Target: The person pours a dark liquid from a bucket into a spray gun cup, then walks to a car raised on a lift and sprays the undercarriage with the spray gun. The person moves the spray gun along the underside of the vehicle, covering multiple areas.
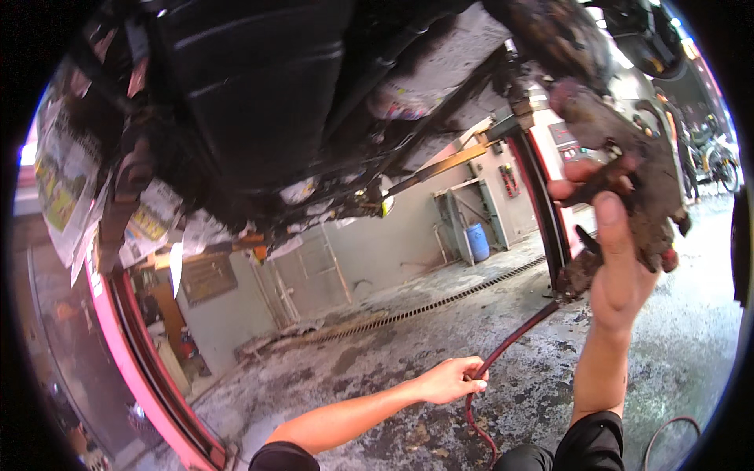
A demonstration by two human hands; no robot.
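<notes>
A single head-worn fisheye view looked up and forward from beneath the dark, grimy underside of a raised car (259,94), which filled the upper frame close overhead. Below it, the wet, stained concrete floor (440,345) stretched away toward a grey wall (393,243). The person's bare forearms entered from the lower edge, close to the lens.

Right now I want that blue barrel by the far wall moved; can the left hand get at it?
Probably not. The left hand is closed around the dark red hose, and the blue barrel stands far off across the wet floor.
</notes>
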